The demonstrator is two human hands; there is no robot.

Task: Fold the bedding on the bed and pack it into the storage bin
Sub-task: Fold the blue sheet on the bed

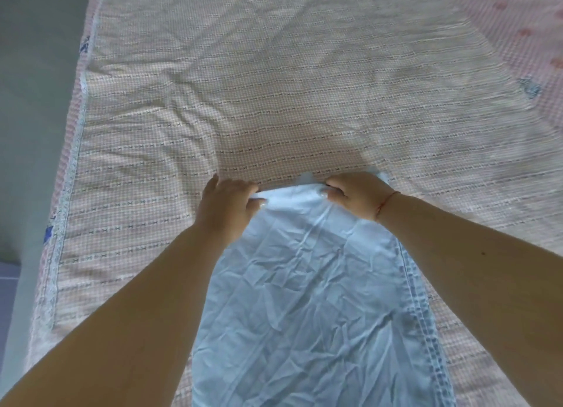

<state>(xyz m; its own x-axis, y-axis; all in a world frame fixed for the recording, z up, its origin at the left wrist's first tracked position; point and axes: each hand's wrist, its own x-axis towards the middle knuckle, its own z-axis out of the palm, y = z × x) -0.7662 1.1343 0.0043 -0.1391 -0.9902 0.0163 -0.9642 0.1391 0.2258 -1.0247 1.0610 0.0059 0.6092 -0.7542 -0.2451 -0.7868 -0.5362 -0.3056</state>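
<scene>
A wrinkled pale blue sheet (307, 300) lies in a long strip on the bed, running from the bottom of the view up to my hands. Down its right side runs a stitched hem. My left hand (227, 205) pinches the far left corner of the sheet. My right hand (355, 195) grips the far right corner, fingers curled over the edge. A thin red string circles my right wrist. Under the sheet spreads a pink checked quilt (274, 86) with dotted stripes.
The quilt covers the bed and has a white lace trim (71, 163) along its left edge. Grey floor (30, 102) lies to the left of the bed. A second pink patterned cloth (524, 25) shows at the far right.
</scene>
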